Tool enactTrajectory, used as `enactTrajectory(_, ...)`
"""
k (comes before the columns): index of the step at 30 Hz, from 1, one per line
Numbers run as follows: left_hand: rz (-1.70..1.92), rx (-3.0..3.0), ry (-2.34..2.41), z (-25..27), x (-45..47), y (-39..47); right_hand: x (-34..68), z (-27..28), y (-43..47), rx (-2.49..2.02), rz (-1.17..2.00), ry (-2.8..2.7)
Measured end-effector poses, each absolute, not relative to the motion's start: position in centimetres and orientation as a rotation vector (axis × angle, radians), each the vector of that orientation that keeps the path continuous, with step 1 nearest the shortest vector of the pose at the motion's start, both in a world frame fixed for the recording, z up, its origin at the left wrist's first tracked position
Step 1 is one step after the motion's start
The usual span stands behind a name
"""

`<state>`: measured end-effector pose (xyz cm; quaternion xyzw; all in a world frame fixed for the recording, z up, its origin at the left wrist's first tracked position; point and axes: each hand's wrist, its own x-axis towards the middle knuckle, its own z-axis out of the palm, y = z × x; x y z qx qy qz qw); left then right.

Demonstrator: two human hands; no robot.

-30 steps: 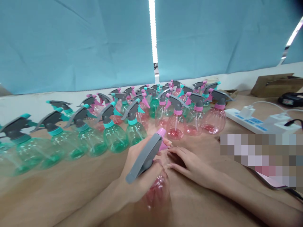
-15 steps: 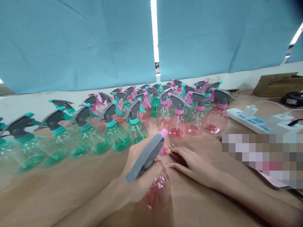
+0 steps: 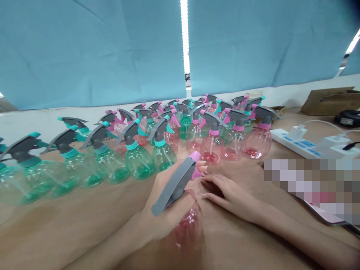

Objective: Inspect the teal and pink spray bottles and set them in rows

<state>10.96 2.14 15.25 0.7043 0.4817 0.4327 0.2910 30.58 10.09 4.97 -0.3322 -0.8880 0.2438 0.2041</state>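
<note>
In the lower middle of the head view, my left hand (image 3: 165, 204) is wrapped around the neck of a pink spray bottle (image 3: 187, 228) with a grey head and a pink nozzle. Its fingertips show beyond the pink trigger, and the collar is hidden behind the hand. To the right, my right hand (image 3: 232, 195) rests on the brown table (image 3: 239, 247), fingers outstretched and holding nothing. Its fingertips lie close to the held bottle. A green spray bottle (image 3: 140, 163) and a pink spray bottle (image 3: 210, 148) stand upright just beyond the hands.
Several more green and pink spray bottles crowd the left and back of the table. On the right lie a white power strip (image 3: 295, 144) with plugs and cables and a partly blurred-out flat device (image 3: 327, 213). A cardboard box (image 3: 329, 101) stands behind, near the blue curtain (image 3: 92, 52).
The fingers of my left hand have stretched forward past the trigger, where they were curled before. The bottle stays in nearly the same place. My right hand has hardly moved.
</note>
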Motion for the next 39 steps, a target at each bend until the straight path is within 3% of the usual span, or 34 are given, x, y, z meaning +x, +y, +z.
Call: enactTrajectory(39, 1.164, 1.949, 1.314, 15.18, 10.84, 1.9, 30.76, 5.63, 9.74, -0.928, 0.672, -2.556)
